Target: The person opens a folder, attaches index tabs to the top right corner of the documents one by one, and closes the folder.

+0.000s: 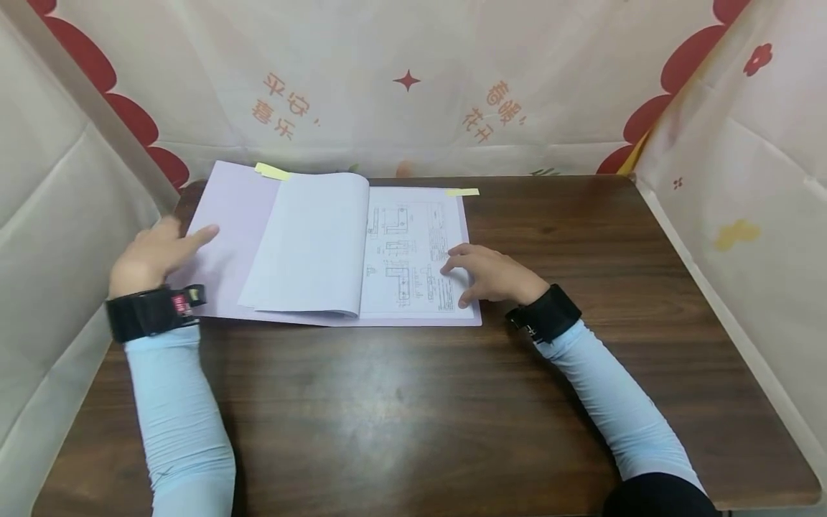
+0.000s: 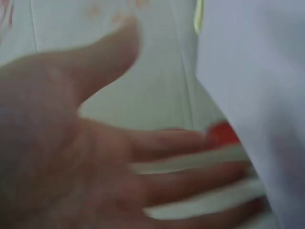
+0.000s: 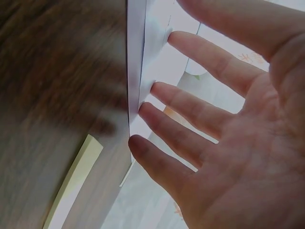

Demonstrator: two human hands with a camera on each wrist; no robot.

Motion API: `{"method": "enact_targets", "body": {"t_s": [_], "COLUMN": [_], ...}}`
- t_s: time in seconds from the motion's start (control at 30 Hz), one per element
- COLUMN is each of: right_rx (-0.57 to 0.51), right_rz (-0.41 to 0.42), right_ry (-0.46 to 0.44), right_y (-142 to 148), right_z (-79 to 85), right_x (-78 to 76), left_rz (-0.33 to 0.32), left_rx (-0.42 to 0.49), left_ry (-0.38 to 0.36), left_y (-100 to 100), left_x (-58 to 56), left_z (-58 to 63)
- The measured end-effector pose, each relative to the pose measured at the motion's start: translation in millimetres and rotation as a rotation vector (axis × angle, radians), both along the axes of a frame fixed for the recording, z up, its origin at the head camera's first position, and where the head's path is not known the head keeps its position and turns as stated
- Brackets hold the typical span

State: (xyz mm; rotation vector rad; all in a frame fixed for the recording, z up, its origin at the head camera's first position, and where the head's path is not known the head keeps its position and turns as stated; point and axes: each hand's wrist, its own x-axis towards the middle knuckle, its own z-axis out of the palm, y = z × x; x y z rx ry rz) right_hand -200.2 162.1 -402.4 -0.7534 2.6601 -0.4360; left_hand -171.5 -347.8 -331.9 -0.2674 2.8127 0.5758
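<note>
A pale purple folder (image 1: 222, 251) lies spread on the table, with a stack of white sheets inside. One blank white page (image 1: 313, 244) is turned over to the left. To its right a page with technical line drawings (image 1: 413, 251) faces up. My left hand (image 1: 155, 255) hovers at the cover's left edge, thumb spread apart; in the left wrist view its fingers (image 2: 186, 183) reach towards the purple cover (image 2: 248, 71), blurred. At the lower right of the drawing page is my right hand (image 1: 491, 276), its fingertips (image 3: 159, 88) on or just above the sheet, gripping nothing.
Yellow tabs (image 1: 273, 171) stick out along the top of the pages. The brown wooden table (image 1: 388, 416) extends in front and to the right. White patterned curtains (image 1: 407, 122) enclose the back and both sides, close to my left arm.
</note>
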Motion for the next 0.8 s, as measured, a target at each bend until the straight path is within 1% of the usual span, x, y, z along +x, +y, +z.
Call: {"method": "enact_targets", "body": {"t_s": [0.03,0.07,0.1,0.17,0.2,0.3,0.4,0.47,0.53,0.63,0.7,0.8], "right_rx": [0.002,0.003,0.004,0.007,0.007,-0.001,-0.012,-0.021,-0.026,-0.035,-0.038,-0.041], "right_rz": [-0.001,-0.003,-0.004,-0.003,0.000,0.009,0.013,0.011,0.005,-0.006,-0.015,-0.017], "right_ry": [0.004,0.009,0.013,0.021,0.025,0.030,0.037,0.044,0.049,0.068,0.083,0.099], "right_y": [0,-1,-1,-1,-1,-2,-1,-1,0,3,5,8], "right_z": [-0.5,-1.0,-1.3,-2.0,-2.5,-3.7,-4.7,-5.1,-5.6,-6.3,-6.7,-6.9], "right_x": [0.5,0.6,0.7,0.3,-0.1,-1.2,-1.6,-1.7,-2.1,-3.8,-4.4,-4.6], "left_rz": [0.001,-0.009,-0.019,-0.035,-0.035,-0.050,-0.057,-0.071,-0.106,-0.183,-0.243,-0.325], "left_rx": [0.007,0.010,0.012,0.016,0.019,-0.005,-0.020,0.004,0.071,0.206,0.291,0.369], "left_ry": [-0.078,-0.138,-0.175,-0.191,-0.178,-0.096,0.033,0.133,0.232,0.340,0.392,0.426], "left_y": [-11,-18,-23,-26,-24,-15,8,27,48,76,93,118], "left_x": [4.5,7.8,10.3,14.0,16.0,23.1,32.7,38.9,46.0,56.3,61.8,64.0], "left_z": [-0.2,0.2,1.2,6.4,10.6,26.2,44.5,55.4,64.9,74.6,77.3,76.0]}}
